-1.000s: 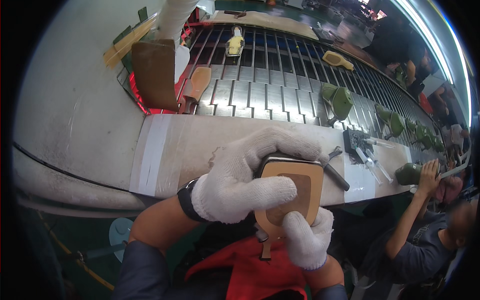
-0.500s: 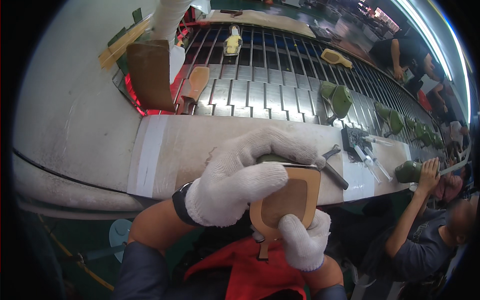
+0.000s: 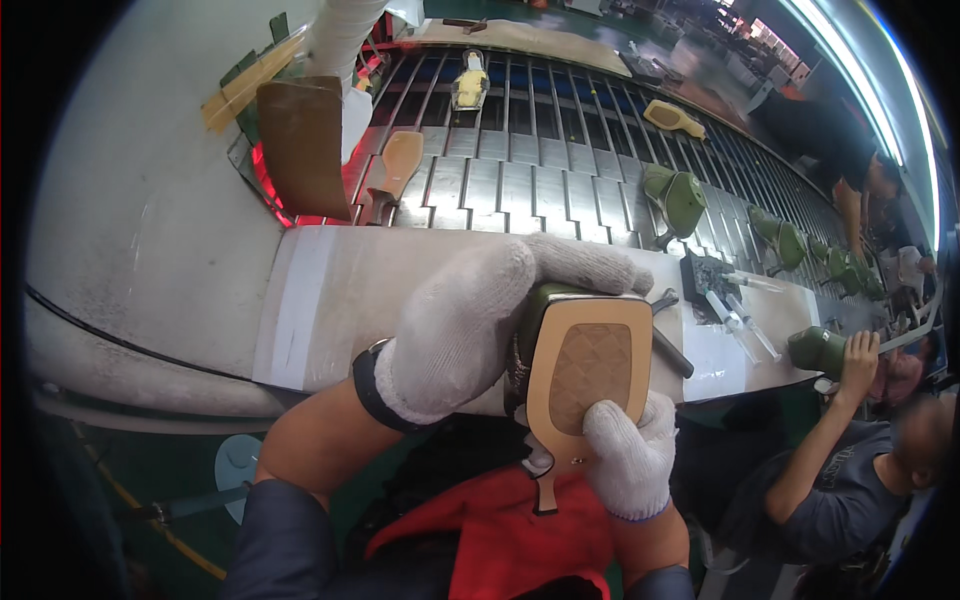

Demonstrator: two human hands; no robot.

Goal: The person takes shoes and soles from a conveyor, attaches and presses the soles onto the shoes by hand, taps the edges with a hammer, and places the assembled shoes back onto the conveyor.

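Note:
A high-heeled shoe (image 3: 590, 372) is held sole up in front of my body, its tan sole carrying a brown faceted inset and its narrow heel end pointing down toward me. Green shows under the sole's far-left edge. My left hand (image 3: 460, 325), in a white knit glove, is wrapped round the shoe's left side and far toe end. My gloved right hand (image 3: 637, 460) grips the near right edge, thumb lying on the inset's lower corner. The fingers under the shoe are hidden. Just beyond the right edge lies a dark-handled metal tool (image 3: 672, 352), partly covered.
Past the pale ledge (image 3: 340, 340) runs a slatted metal conveyor (image 3: 510, 190) with tan soles (image 3: 402, 160) and green shoe lasts (image 3: 685, 205). Syringes (image 3: 735, 318) and a black block (image 3: 700, 272) sit on the ledge. At right, a co-worker's hand (image 3: 858, 365) holds a green last (image 3: 817, 350).
The sole has turned to face me more fully, and its inset shows clearly. My left thumb has come off the sole's face; my right hand has shifted slightly right and up.

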